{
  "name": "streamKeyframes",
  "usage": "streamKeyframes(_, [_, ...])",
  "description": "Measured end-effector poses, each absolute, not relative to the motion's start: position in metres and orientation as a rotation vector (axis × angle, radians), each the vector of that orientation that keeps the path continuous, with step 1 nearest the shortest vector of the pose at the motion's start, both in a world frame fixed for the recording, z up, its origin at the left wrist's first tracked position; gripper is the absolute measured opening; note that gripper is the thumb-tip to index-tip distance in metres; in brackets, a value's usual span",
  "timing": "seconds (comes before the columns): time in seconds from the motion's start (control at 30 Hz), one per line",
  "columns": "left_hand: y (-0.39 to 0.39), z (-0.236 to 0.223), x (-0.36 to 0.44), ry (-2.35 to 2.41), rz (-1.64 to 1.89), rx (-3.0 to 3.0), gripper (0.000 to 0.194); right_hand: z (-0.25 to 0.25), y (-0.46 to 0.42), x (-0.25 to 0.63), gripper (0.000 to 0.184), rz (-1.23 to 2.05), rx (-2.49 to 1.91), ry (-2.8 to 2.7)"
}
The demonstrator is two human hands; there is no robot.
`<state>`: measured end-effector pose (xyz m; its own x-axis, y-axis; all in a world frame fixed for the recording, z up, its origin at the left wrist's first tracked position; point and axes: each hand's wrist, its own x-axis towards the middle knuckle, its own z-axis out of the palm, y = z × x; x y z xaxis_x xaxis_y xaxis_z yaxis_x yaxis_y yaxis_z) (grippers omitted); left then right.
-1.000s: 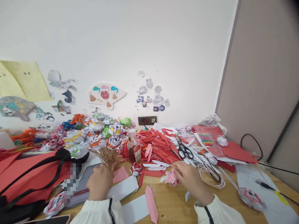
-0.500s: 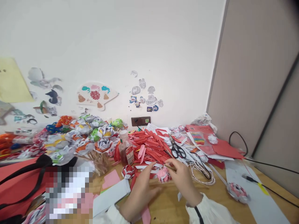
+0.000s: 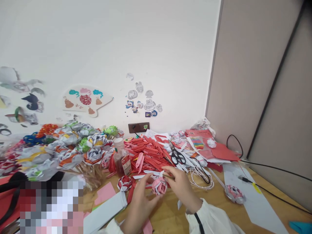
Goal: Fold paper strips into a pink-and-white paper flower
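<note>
Between my hands is a pink-and-white folded paper flower (image 3: 159, 186). My left hand (image 3: 140, 200) curves around its left side, with fingers at the upper edge and thumb below. From the right, my right hand (image 3: 179, 182) pinches a thin brown stick (image 3: 168, 176) close to the flower's top; I cannot make out whether the stick joins the flower. A red-and-white paper flower (image 3: 125, 183) lies left of my left hand. Beyond my hands spreads a heap of red folded paper strips (image 3: 148, 151), with black-handled scissors (image 3: 177, 157) at its right side.
A bottle with a red label (image 3: 120, 161) stands left of the strips, before many paper flowers (image 3: 94, 141). Pearl beads (image 3: 202, 182), a stemmed paper flower (image 3: 234, 194) and a black cable (image 3: 270, 190) lie to the right. White paper (image 3: 104, 211) is at front left.
My view has turned slightly right. My left hand has closed in around the pink flower, which now shows more fully. The right hand still pinches the stick.
</note>
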<state>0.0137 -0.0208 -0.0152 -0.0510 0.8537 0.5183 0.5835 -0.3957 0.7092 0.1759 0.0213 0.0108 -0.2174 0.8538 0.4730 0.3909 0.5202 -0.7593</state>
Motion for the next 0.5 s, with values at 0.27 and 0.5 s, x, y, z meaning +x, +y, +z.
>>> streamKeyframes(0.27, [-0.007, -0.018, 0.005, 1.445, 1.660, 1.471, 0.057, 0.009, 0.034, 0.189, 0.018, 0.172, -1.442, -2.011])
streamKeyframes(0.5, [0.003, -0.019, 0.000, 1.370, 1.707, 1.221, 0.056, -0.002, 0.034, 0.178, 0.015, 0.180, -1.343, -2.039])
